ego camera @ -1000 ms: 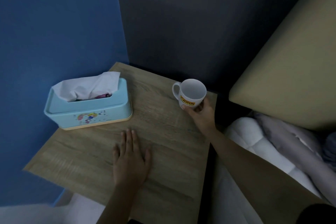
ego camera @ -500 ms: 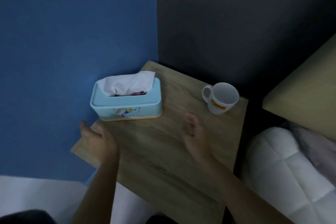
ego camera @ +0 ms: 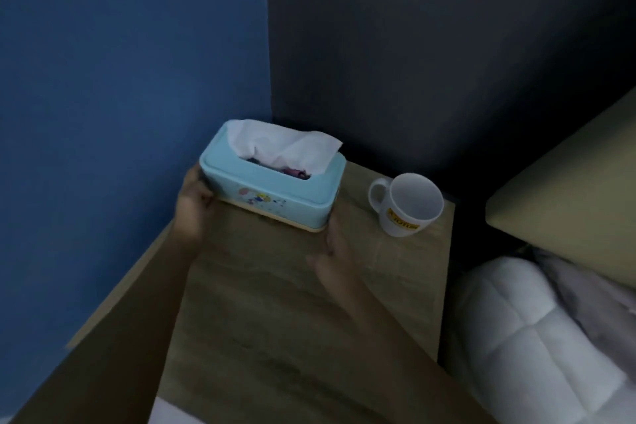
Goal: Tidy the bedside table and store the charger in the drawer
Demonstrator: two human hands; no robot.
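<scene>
A light blue tissue box (ego camera: 275, 196) with a white tissue sticking out stands at the back of the wooden bedside table (ego camera: 275, 320), near the wall corner. My left hand (ego camera: 194, 203) grips its left end. My right hand (ego camera: 339, 251) is against its right end, fingers curled around the lower corner. A white mug (ego camera: 407, 205) with a yellow label stands upright at the back right of the table, apart from both hands. No charger and no drawer are in view.
A blue wall (ego camera: 130, 79) runs along the table's left side and a dark wall (ego camera: 413, 45) behind it. A beige headboard (ego camera: 568, 182) and white quilted bedding (ego camera: 537, 337) lie to the right of the table.
My right hand let go of the mug and my left hand lifted off the tabletop. Both hands moved to the ends of the tissue box, which now sits farther back toward the corner.
</scene>
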